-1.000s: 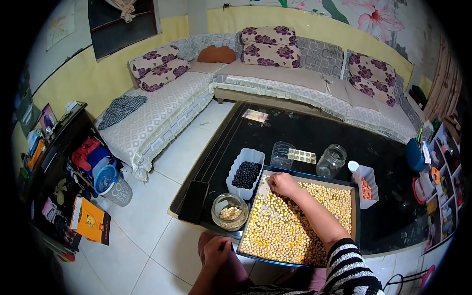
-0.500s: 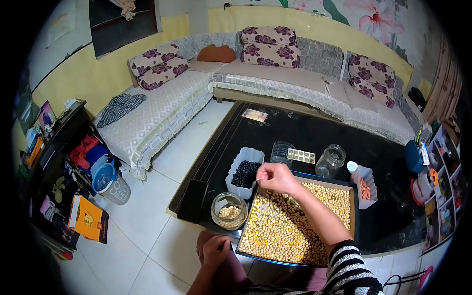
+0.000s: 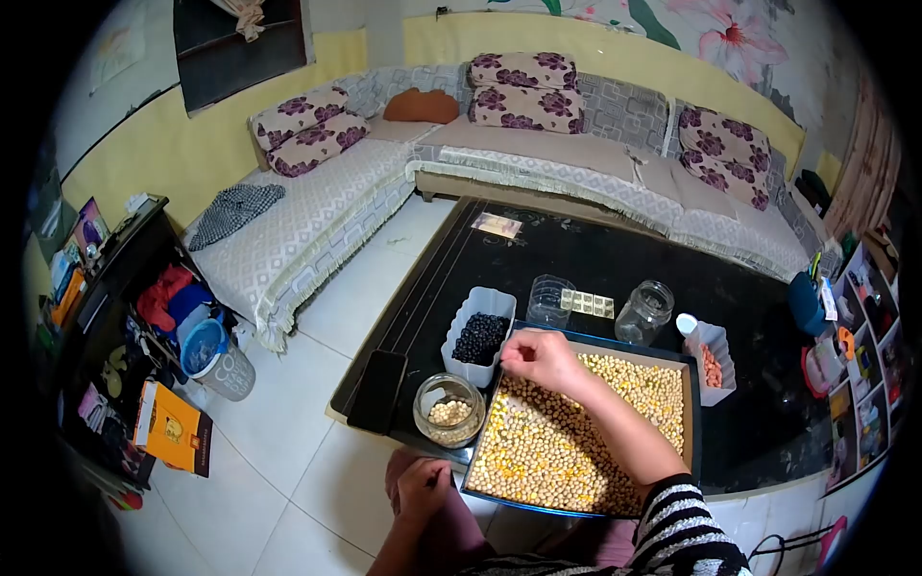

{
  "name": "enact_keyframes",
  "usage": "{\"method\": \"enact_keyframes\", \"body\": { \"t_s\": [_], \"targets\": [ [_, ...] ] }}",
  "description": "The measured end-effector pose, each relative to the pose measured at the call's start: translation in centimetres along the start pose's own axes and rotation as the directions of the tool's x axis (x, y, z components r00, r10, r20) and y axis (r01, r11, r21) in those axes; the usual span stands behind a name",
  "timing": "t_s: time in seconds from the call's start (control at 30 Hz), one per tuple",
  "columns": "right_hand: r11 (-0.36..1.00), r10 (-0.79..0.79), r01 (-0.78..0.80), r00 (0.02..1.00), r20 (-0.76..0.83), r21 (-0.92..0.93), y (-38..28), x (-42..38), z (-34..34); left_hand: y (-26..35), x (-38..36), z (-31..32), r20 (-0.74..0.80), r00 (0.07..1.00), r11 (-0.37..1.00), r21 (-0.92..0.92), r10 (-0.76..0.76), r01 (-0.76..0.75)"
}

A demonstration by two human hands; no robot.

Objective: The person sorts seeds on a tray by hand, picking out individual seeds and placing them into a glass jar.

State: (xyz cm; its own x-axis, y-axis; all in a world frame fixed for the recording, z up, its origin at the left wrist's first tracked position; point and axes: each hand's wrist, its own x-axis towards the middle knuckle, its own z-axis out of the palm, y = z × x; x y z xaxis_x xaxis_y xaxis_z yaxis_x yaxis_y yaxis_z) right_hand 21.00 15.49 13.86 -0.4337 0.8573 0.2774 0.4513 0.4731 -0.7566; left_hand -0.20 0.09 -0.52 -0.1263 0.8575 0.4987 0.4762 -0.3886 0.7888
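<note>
A shallow tray (image 3: 692, 422) with a blue edge holds pale beans (image 3: 547, 451) mixed with yellow kernels. Over its back left corner is my right hand (image 3: 543, 358), fingers pinched together; whatever they hold is too small to name. Just left of that hand, a ribbed plastic container (image 3: 455, 331) contains black beans (image 3: 482, 339). An open glass jar (image 3: 423, 408) with some pale beans inside stands at the tray's left side. My left hand (image 3: 424, 488) rests closed on my leg, with a small dark thing at its fingers that I cannot make out.
A dark phone (image 3: 378, 389) lies near the table's left edge. Behind the tray are a clear container (image 3: 549, 300), a blister pack (image 3: 588, 304) and a glass jar (image 3: 645, 313). A white cap (image 3: 686, 324) and a container of reddish nuts (image 3: 712, 367) are at the right.
My right hand has moved slightly down, from beside the black bean container's edge to over the tray's corner. My left hand has stayed on my leg.
</note>
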Motion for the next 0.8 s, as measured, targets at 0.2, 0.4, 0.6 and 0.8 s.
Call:
{"method": "enact_keyframes", "body": {
  "t_s": [0.2, 0.4, 0.6, 0.8],
  "targets": [
    [0.948, 0.119, -0.092, 0.990, 0.071, -0.305, 8.7, -1.8, 0.8, -0.3, 0.1, 0.1, 0.010, 1.000, 1.000, 0.009, 0.007, -0.007],
    [0.893, 0.136, -0.065, 0.982, 0.131, -0.444, 10.3, -1.5, 1.1, -0.4, 0.0, 0.2, 0.004, 1.000, 1.000, 0.008, 0.002, -0.003],
    [0.894, 0.132, -0.084, 0.988, 0.078, -0.439, 12.0, -0.9, 0.7, 0.1, 0.3, -0.1, 0.009, 1.000, 1.000, 0.009, 0.022, -0.022],
    [0.891, 0.185, -0.126, 0.978, 0.096, -0.436, 12.3, -0.5, -0.3, 0.2, 0.3, -0.1, 0.010, 1.000, 1.000, 0.012, 0.020, -0.020]
  ]
}}
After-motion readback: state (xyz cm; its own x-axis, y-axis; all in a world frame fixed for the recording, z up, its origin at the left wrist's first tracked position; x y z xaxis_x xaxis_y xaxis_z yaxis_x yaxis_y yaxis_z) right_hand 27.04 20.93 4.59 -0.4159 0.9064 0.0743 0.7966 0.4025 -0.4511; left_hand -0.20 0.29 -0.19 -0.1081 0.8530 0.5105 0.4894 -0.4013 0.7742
